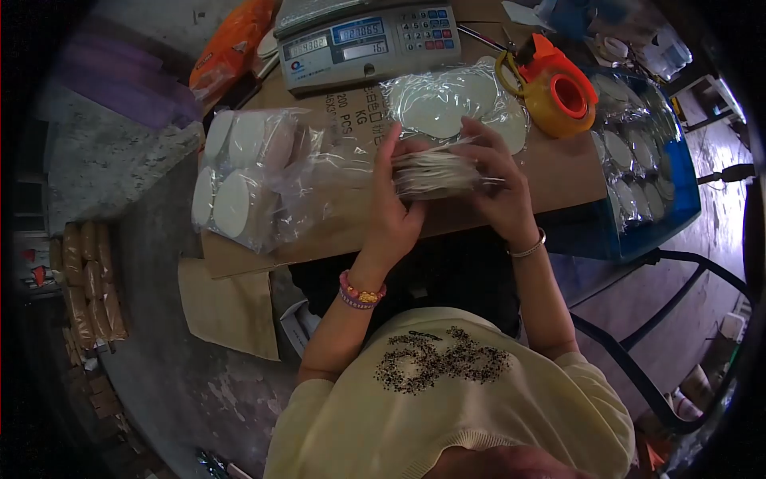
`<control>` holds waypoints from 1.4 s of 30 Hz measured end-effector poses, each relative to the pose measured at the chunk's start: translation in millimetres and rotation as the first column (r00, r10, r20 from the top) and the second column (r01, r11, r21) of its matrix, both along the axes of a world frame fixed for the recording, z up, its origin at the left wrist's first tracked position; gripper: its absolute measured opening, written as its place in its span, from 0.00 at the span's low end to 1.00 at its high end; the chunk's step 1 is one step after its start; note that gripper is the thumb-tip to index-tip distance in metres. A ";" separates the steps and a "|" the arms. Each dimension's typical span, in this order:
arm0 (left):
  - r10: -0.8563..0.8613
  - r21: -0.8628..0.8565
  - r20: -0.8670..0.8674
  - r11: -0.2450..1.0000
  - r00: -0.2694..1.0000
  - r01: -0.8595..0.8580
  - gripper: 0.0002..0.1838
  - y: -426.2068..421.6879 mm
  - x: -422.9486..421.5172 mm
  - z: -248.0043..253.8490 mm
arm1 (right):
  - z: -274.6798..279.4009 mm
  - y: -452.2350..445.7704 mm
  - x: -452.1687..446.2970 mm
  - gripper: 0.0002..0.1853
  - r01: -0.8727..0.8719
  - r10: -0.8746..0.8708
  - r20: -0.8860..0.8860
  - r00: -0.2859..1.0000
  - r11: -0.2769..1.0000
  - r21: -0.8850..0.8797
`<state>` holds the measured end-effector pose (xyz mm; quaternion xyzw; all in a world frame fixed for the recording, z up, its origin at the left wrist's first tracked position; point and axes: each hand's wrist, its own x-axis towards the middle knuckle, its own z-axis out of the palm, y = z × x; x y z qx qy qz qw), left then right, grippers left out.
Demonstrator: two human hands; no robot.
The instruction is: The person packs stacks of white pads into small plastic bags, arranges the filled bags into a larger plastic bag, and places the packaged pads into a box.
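Note:
Between my two hands is a stack of thin white pads [435, 172], its edges a little blurred. My left hand [392, 195] grips the stack's left side, thumb low and fingers up along it. On the other side my right hand [503, 184] holds the stack with bent fingers. Just beyond lie white oval pads in clear plastic [443, 104] on the cardboard [558, 176]. To the left of my left hand is a clear bag of round white pads [239, 184], its loose plastic reaching toward my wrist.
A digital scale [367, 48] stands at the back. Right of it sits an orange and yellow tape dispenser [562, 92]. A blue crate [678, 176] with bagged pads is at the right, above a dark metal frame [630, 343]. An orange plastic bag [231, 48] lies back left.

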<state>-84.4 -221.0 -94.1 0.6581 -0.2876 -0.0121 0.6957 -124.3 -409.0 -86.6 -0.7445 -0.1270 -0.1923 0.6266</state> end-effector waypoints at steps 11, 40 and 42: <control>0.130 0.078 0.104 0.987 0.986 -0.138 0.27 34.3 14.1 33.4 | 1.3 3.6 2.4 0.23 0.063 -0.062 0.010 0.998 0.992 -0.110; -0.090 -0.054 0.026 0.994 0.996 0.091 0.40 -17.6 -11.2 25.2 | 23.2 23.7 -12.9 0.49 -0.074 0.060 0.046 0.997 0.903 0.422; -0.072 0.041 0.071 0.997 0.995 0.069 0.40 -13.2 -10.3 16.5 | 18.3 13.0 -12.9 0.44 0.041 -0.040 -0.053 0.998 0.999 0.020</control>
